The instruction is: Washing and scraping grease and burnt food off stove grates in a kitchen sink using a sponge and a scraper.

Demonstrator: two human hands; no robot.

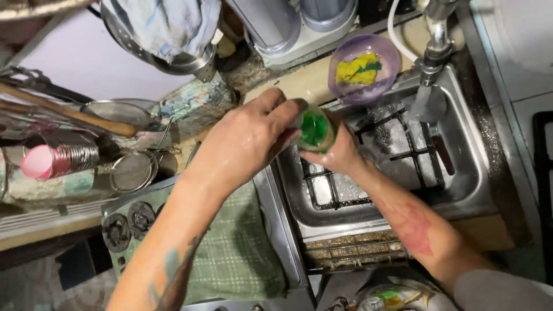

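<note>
Gripping the green bottle (315,130) from both sides, the two hands meet over the near-left corner of the steel sink (469,167). The left hand (245,144) closes its thumb and fingers around the upper end of the bottle, at what appears to be the cap; whether it is twisting or only steadying cannot be told. The right hand (340,154) wraps the bottle body from below and behind, fingers curled tight.

For a sound grip, the judgement is this: keep the right hand as the fixed clamp and let the left do any turning, since both hands look wet and the bottle is likely slippery. Hold the bottle over the basin, not over the green cloth (239,253) on the stove top, so any spill falls onto the black stove grate (397,152) lying in the sink.

A purple bowl (363,66) holding a yellow sponge sits at the sink's far rim, beside the tap (433,49).
</note>
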